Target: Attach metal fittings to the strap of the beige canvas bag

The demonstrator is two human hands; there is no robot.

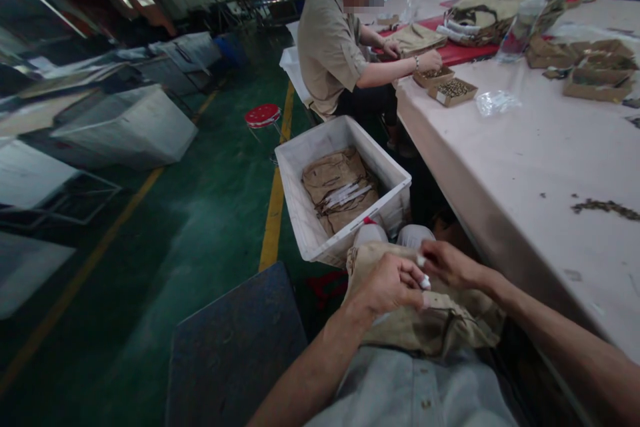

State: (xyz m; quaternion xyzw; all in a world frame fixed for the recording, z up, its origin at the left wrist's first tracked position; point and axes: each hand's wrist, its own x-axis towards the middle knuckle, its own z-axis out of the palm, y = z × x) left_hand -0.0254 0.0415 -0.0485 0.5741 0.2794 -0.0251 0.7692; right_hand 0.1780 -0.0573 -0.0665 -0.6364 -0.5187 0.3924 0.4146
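A khaki cloth garment [400,330] lies bunched across my lap, its folds running under both hands. My left hand [387,283] rests over it, fingers curled in on the cloth, with white wrapping on the fingertips. Just to the right, my right hand [450,263] is closed in a pinch at the garment's upper side. White also shows at its fingertips. Whatever small thing may be between those fingers is too small and dark to make out.
A white plastic crate [293,197] with folded khaki garments [333,173] stands ahead. On the right runs a long covered table [525,140] with small boxes of metal pieces [453,90]. A co-worker [325,47] sits there. A dark board [235,353] is at lower left; a red stool [263,115] stands beyond.
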